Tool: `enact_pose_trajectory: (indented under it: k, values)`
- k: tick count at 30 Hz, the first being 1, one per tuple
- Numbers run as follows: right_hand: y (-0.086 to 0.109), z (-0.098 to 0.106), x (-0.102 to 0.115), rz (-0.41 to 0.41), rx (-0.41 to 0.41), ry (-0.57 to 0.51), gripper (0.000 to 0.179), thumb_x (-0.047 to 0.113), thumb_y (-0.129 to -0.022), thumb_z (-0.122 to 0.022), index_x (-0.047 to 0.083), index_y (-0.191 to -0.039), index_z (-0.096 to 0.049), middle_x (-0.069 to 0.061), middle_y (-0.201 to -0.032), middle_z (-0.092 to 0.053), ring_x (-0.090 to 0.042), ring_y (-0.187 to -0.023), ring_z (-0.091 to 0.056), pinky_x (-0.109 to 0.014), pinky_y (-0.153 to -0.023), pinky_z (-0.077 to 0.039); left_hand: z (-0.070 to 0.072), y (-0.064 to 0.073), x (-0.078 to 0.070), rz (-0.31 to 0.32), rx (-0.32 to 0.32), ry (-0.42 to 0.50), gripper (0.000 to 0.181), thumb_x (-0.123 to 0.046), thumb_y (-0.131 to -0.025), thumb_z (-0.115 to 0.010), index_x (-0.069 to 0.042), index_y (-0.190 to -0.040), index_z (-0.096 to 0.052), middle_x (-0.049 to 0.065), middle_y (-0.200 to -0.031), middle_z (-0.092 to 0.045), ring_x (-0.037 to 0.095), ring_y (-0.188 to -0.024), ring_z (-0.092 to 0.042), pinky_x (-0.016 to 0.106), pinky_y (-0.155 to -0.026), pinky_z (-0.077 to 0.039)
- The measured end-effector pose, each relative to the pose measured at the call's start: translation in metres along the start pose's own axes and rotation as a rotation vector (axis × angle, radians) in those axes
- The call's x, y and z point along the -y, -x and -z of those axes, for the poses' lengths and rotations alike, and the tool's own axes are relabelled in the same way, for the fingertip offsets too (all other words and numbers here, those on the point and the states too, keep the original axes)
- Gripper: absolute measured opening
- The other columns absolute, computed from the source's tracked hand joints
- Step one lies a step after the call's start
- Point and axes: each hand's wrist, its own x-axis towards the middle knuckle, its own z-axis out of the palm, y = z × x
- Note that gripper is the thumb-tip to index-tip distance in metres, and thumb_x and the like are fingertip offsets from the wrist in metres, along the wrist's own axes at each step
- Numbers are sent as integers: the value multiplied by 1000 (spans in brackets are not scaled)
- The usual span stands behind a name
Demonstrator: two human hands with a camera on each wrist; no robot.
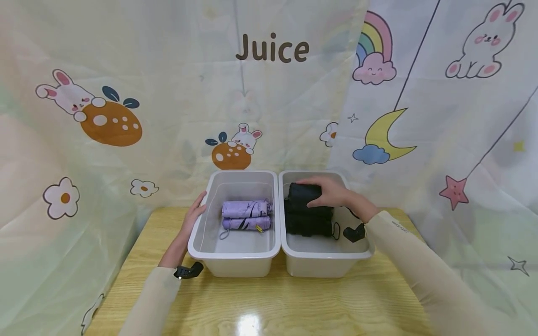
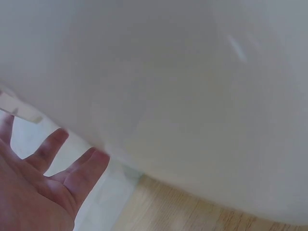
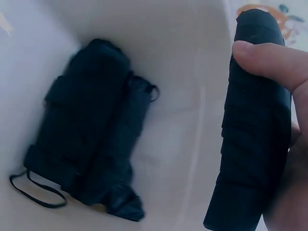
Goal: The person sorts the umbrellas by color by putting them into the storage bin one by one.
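Note:
My right hand (image 1: 329, 192) grips a folded black umbrella (image 3: 252, 125), thumb along one side, above the floor of the right bin (image 1: 328, 255). Below it, two more folded black umbrellas (image 3: 86, 120) lie side by side against the bin wall, one with a wrist loop. My left hand (image 1: 193, 218) rests against the outer left side of the left bin (image 1: 235, 255); the left wrist view shows its fingers spread along the white wall. Inside that bin lie two folded purple umbrellas (image 1: 246, 209) with dark patterns, one bearing a small yellow tag (image 1: 259, 228).
Both bins stand side by side on a wooden table (image 1: 235, 308), their rims nearly meeting. Behind them hangs a printed curtain (image 1: 180, 116) with rabbits, flowers and the word Juice. A black wrist camera (image 1: 355, 233) sits at the right cuff.

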Motion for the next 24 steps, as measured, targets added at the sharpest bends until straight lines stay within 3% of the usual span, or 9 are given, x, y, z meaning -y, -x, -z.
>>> enact_pose_trajectory:
  k: [6, 9, 12, 17, 24]
  values:
    - [-10, -18, -17, -117, 58, -30, 73, 13, -76, -81, 23, -142, -52, -5, -138, -53, -26, -114, -52, -45, -90, -45, 1, -3, 0, -1, 6, 5, 54, -22, -107, -33, -17, -157, -13, 18, -157, -21, 46, -135, -28, 56, -100, -38]
    - [-15, -28, -23, -162, 80, -38, 74, 13, -75, -81, 24, -143, -52, -6, -136, -54, -26, -105, -53, -42, -84, -46, 0, -3, 0, -5, 7, 5, 54, -21, -107, -33, -16, -157, -14, 18, -157, -22, 47, -134, -28, 50, -98, -43]
    - [-19, -36, -30, -208, 85, -81, 76, 9, -74, -82, 21, -142, -52, -9, -138, -52, -29, -112, -51, -44, -89, -45, 0, -4, 0, -11, 15, 8, 53, -20, -107, -32, -16, -157, -15, 19, -156, -23, 48, -133, -28, 48, -97, -45]
    - [-21, -50, -40, -251, 103, -128, 76, 6, -74, -84, 20, -142, -52, -10, -141, -51, -32, -126, -45, -48, -100, -40, -1, -4, 0, -10, 15, 2, 53, -21, -107, -32, -16, -157, -15, 19, -156, -22, 47, -133, -29, 54, -99, -40]
    - [-22, -65, -49, -264, 134, -119, 77, 8, -73, -85, 21, -141, -53, -10, -139, -52, -32, -129, -43, -47, -101, -40, 1, -2, 1, 5, 5, -2, 55, -19, -107, -31, -13, -157, -10, 20, -158, -16, 45, -135, -27, 57, -102, -35]
